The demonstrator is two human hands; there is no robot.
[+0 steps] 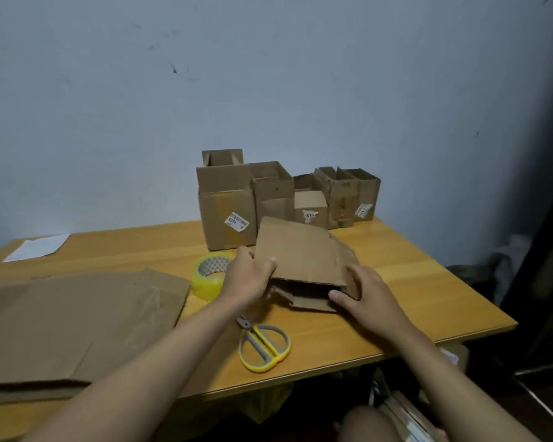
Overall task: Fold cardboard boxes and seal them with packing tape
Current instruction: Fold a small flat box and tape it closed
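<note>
Head view looks down on a wooden desk (396, 282) set against a pale blue wall (268, 74), with both bare forearms reaching in from the near edge. Between the hands lies a partly flattened cardboard box (300, 253), its open end facing the person and its upper panel raised a little above the lower flaps. The left hand (248, 275) grips the box's near left corner, thumb on top of the upper panel and fingers curled beneath it. The right hand (364, 290) rests on the box's near right side, fingers spread loosely along the side flap and thumb pressed against the front corner. Just left of the left hand, touching or nearly touching its wrist, sits a roll of yellowish packing tape (209, 275), lying flat on the desk. A pair of scissors (264, 344) with yellow and grey handles lies closed on the desk near the front edge, between the two forearms. To the left, a large flattened cardboard sheet (77, 323) covers much of that side of the desk. Behind the held box, against the wall, stands a cluster of assembled boxes (284, 196) with open tops, several bearing white labels. A white paper (35, 247) lies at the desk's far left corner.
</note>
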